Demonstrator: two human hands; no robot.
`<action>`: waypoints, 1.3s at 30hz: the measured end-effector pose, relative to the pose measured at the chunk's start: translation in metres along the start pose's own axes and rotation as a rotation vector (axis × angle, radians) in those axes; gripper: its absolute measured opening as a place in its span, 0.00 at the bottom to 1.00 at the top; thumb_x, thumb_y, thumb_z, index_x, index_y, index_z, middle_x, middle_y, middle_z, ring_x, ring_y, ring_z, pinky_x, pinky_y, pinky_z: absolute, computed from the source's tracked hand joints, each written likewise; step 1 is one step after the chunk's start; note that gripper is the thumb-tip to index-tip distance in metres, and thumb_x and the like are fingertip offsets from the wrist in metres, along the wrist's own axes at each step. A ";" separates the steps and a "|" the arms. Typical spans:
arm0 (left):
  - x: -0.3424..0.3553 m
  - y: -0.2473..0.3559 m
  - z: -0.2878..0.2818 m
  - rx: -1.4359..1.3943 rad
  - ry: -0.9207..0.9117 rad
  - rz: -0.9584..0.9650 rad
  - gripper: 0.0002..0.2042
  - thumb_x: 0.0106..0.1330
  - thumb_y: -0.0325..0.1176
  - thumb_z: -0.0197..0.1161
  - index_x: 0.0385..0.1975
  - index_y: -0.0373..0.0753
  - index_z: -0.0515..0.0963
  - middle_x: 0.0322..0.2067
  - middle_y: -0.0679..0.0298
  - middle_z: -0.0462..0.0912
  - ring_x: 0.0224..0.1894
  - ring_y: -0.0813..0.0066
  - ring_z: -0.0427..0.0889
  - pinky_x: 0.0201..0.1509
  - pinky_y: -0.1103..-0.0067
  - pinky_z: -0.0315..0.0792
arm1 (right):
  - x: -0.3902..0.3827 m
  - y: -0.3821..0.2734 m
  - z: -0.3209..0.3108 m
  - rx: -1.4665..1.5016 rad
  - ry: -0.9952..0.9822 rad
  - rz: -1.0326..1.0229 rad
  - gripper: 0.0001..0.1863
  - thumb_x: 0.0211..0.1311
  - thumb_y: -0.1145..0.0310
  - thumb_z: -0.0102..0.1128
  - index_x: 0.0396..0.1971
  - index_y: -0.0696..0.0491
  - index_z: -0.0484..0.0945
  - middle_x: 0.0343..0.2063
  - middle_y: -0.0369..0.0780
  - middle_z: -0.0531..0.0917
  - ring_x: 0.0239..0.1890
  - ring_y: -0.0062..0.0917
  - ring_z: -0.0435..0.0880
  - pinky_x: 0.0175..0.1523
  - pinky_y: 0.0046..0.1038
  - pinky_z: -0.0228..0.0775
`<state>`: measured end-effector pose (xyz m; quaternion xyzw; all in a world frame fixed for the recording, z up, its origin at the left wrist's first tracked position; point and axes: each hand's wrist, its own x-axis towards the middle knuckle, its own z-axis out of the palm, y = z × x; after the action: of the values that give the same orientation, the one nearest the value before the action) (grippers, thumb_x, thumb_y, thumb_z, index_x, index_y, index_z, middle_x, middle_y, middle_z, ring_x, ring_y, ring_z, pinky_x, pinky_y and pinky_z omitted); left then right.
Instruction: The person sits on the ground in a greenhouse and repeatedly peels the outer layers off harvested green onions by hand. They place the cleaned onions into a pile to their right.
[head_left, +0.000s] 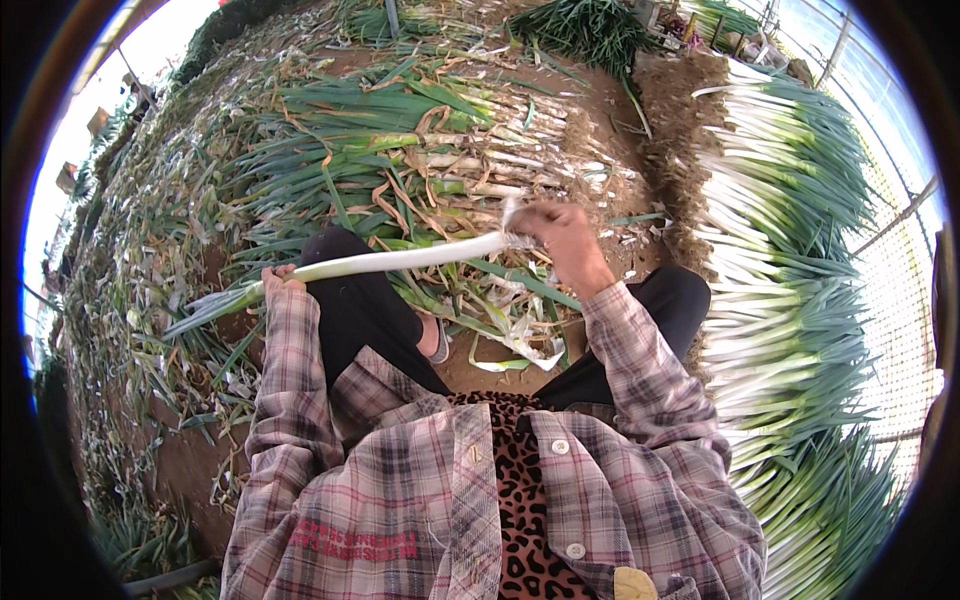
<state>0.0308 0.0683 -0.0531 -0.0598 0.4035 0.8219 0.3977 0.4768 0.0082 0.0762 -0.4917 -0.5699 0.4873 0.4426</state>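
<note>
A long green onion (410, 259) with a white shank stretches across in front of my knees. My left hand (283, 280) is closed round it where the white turns to green leaves, which trail off to the left. My right hand (566, 242) is closed at its root end, fingers bent, with a whitish scrap of skin showing beside them. Just beyond lies a pile of unpeeled green onions (440, 160), with dry brown leaves and soil on their roots. Peeled-off leaves and skins (520, 335) litter the ground between my legs.
Along the right side runs a long row of clean green onions (770, 290), white ends toward me. Leaf waste (150, 260) covers the ground at left. More dark green onions (585, 30) lie at the back. A netted wall (905, 330) stands at far right.
</note>
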 end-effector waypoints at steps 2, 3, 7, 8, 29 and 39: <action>0.001 -0.001 -0.002 -0.010 0.003 -0.001 0.12 0.58 0.33 0.50 0.15 0.40 0.59 0.10 0.67 0.60 0.15 0.70 0.64 0.27 0.77 0.65 | -0.006 0.003 -0.019 0.300 0.294 -0.253 0.07 0.54 0.76 0.50 0.31 0.61 0.75 0.28 0.42 0.78 0.26 0.24 0.75 0.35 0.25 0.71; 0.002 0.000 -0.005 -0.014 0.009 0.001 0.12 0.58 0.33 0.50 0.14 0.40 0.59 0.10 0.67 0.60 0.15 0.70 0.64 0.27 0.77 0.65 | -0.006 -0.001 -0.034 0.711 0.432 -0.015 0.07 0.55 0.76 0.48 0.30 0.61 0.74 0.25 0.41 0.77 0.25 0.25 0.75 0.33 0.27 0.71; 0.005 0.000 -0.005 -0.030 -0.003 0.002 0.13 0.58 0.33 0.50 0.14 0.40 0.58 0.10 0.67 0.59 0.15 0.70 0.64 0.27 0.77 0.65 | -0.014 0.017 -0.064 0.494 0.413 0.128 0.17 0.61 0.60 0.42 0.24 0.58 0.73 0.16 0.38 0.74 0.19 0.23 0.74 0.25 0.24 0.67; 0.006 -0.001 -0.005 -0.035 -0.004 0.001 0.13 0.58 0.33 0.49 0.14 0.40 0.58 0.10 0.67 0.59 0.15 0.70 0.64 0.27 0.77 0.65 | -0.017 0.017 -0.060 0.391 0.255 0.250 0.20 0.61 0.56 0.42 0.24 0.58 0.73 0.16 0.38 0.75 0.18 0.23 0.75 0.23 0.23 0.67; 0.024 -0.013 -0.014 -0.178 -0.010 -0.016 0.10 0.53 0.29 0.50 0.14 0.40 0.59 0.10 0.68 0.59 0.14 0.73 0.61 0.23 0.80 0.64 | -0.067 -0.021 -0.066 1.084 0.161 -0.517 0.21 0.54 0.54 0.47 0.07 0.48 0.59 0.06 0.30 0.58 0.10 0.17 0.56 0.16 0.20 0.49; -0.091 -0.037 0.052 -0.592 -0.279 -0.419 0.07 0.56 0.29 0.54 0.22 0.38 0.63 0.16 0.64 0.65 0.17 0.73 0.65 0.25 0.73 0.67 | -0.041 -0.069 0.047 -1.002 -0.134 -0.767 0.33 0.34 0.73 0.64 0.47 0.57 0.65 0.45 0.45 0.69 0.49 0.39 0.65 0.52 0.36 0.55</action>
<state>0.1299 0.0634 -0.0036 -0.1407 0.0698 0.8038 0.5738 0.4270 -0.0408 0.1376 -0.3684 -0.8911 -0.0021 0.2650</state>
